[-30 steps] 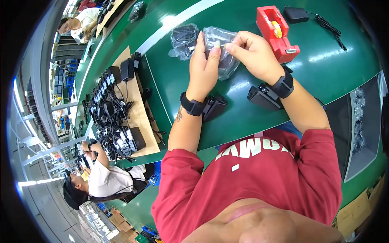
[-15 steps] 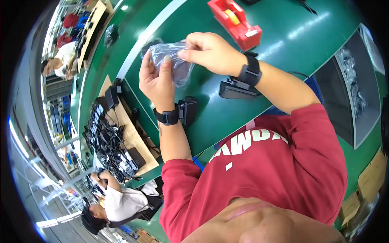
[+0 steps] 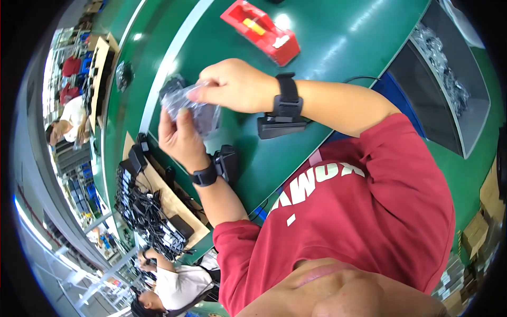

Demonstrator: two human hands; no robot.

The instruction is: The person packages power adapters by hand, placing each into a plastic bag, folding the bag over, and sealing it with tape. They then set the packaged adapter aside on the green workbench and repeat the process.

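Clear bag (image 3: 194, 108) between two hands (image 3: 182, 138)

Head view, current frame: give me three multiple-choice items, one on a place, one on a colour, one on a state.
1. Where does the red plastic tape dispenser sit?
A. On the green table, beyond the hands
B. On the cardboard tray of black cables
C. In the grey bin

2. What colour are the wrist bands on both arms?
A. White
B. Black
C. Yellow

3. How is the clear plastic bag with a dark part inside held?
A. Lying flat on the table, untouched
B. In the left hand alone
C. Lifted off the table between both hands

Answers: 1 A, it rests on the green table past the arms. 2 B, both bands are black. 3 C, the left hand grips it from below and the right hand pinches its top.
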